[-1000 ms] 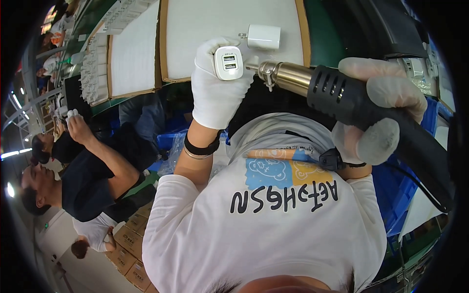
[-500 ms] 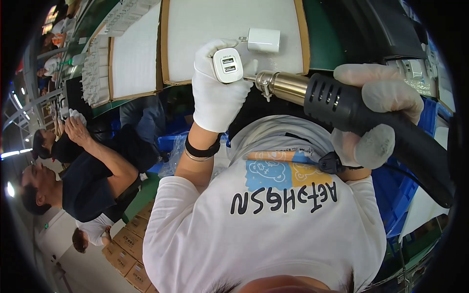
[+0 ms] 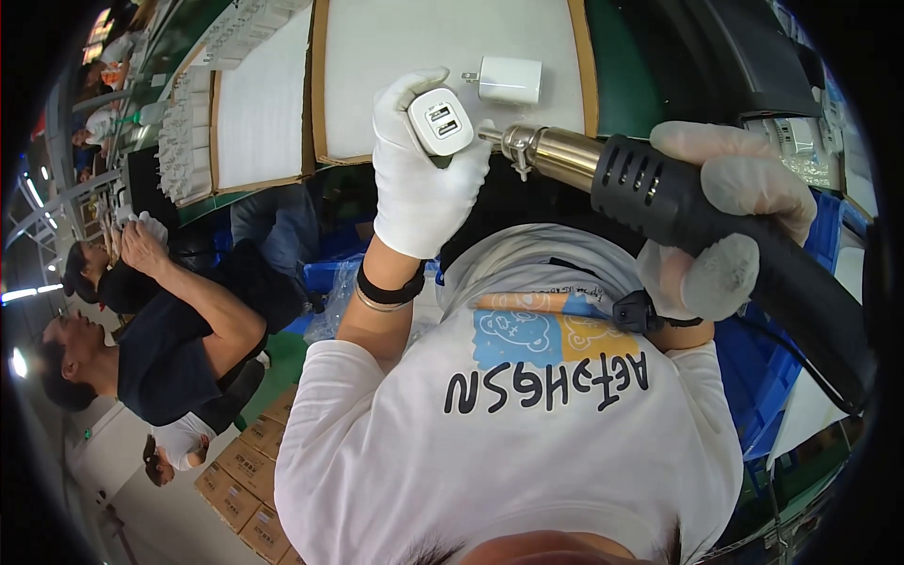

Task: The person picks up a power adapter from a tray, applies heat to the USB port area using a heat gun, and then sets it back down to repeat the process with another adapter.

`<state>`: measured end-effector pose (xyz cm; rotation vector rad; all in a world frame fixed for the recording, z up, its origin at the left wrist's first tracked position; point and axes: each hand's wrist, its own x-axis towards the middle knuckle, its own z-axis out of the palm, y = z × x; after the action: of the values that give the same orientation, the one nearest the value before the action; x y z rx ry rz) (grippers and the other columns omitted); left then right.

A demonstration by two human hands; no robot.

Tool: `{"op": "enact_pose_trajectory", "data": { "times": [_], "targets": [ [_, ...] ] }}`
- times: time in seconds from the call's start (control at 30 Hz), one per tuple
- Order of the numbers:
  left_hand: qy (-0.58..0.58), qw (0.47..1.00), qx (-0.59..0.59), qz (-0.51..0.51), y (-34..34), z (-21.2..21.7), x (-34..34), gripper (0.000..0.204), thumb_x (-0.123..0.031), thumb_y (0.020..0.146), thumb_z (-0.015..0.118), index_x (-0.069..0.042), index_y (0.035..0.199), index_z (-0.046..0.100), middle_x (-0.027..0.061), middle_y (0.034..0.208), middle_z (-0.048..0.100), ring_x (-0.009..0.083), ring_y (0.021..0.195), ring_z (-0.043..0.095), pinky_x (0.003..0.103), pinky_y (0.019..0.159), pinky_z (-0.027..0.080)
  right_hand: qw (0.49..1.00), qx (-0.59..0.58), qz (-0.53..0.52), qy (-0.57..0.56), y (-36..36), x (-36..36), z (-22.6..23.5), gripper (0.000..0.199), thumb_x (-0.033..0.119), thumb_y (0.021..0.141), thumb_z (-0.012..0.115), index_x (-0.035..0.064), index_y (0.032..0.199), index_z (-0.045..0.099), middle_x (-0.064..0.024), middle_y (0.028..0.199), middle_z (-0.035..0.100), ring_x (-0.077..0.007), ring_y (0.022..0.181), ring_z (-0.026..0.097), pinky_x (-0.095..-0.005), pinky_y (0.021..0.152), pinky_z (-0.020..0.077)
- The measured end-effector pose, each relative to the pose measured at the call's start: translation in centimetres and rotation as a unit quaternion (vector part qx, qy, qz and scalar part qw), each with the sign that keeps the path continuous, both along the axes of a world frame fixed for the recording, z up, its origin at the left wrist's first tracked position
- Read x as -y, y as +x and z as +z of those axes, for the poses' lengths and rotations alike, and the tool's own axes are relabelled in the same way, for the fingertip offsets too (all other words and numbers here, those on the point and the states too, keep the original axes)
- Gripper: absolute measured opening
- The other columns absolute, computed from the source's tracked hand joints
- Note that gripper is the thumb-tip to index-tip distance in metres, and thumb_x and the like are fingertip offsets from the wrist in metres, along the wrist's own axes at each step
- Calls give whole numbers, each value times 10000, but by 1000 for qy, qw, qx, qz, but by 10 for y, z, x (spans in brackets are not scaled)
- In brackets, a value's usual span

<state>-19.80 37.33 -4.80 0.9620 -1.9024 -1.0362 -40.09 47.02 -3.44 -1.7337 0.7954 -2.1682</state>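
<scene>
My left hand (image 3: 421,200), in a white glove, is closed round a white two-port USB charger (image 3: 441,122), its port face turned up toward me. Gripped in my gloved right hand (image 3: 758,193) is a black hot air gun (image 3: 650,188) with a shiny metal barrel. The gun's narrow nozzle points left at the charger, close beside my left fingers; a small gap shows between nozzle and charger. A second white charger (image 3: 509,81), metal prongs showing, lies on its side on the white tray (image 3: 405,47) beyond my hands.
Another white board (image 3: 264,104) and rows of white pieces (image 3: 184,141) stand at the far left. Black equipment (image 3: 744,56) is at the far right, with blue bins (image 3: 777,377) at my right side. A co-worker (image 3: 179,330) sits to my left, near stacked cartons (image 3: 250,480).
The charger in my left hand has tilted slightly. The hot air gun has shifted a little to the right, its nozzle now farther from the charger.
</scene>
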Motion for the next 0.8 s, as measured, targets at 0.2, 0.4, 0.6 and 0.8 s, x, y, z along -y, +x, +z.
{"op": "enact_pose_trajectory", "data": {
  "times": [0.2,0.4,0.6,0.8],
  "targets": [
    [-25,999,42,-2,-1,4,-2,502,1,666,669,-40,1103,426,103,1039,464,193,878,512,288,771,438,999,9,51,-15,-9,1,-3,409,264,729,704,23,997,511,-219,847,604,-145,556,583,-206,482,475],
    [6,998,58,-7,-1,7,-4,498,15,667,668,-32,1100,424,94,1021,484,174,870,527,273,752,454,1000,26,-12,-4,0,-4,1,371,298,759,662,30,975,522,-203,821,611,-146,539,571,-206,476,474],
    [41,999,-23,-4,-8,7,-12,515,41,647,690,-35,1081,425,63,966,522,124,824,552,232,701,484,997,2,-72,5,-1,-11,6,369,360,783,612,35,935,526,-194,813,614,-156,567,583,-211,511,488],
    [79,995,-58,-3,-12,8,-16,537,36,631,717,-48,1070,420,57,958,522,110,816,550,231,686,491,998,-21,-34,41,-5,-18,20,341,347,791,597,38,914,518,-196,819,617,-169,619,599,-224,569,506]
  ]
}}
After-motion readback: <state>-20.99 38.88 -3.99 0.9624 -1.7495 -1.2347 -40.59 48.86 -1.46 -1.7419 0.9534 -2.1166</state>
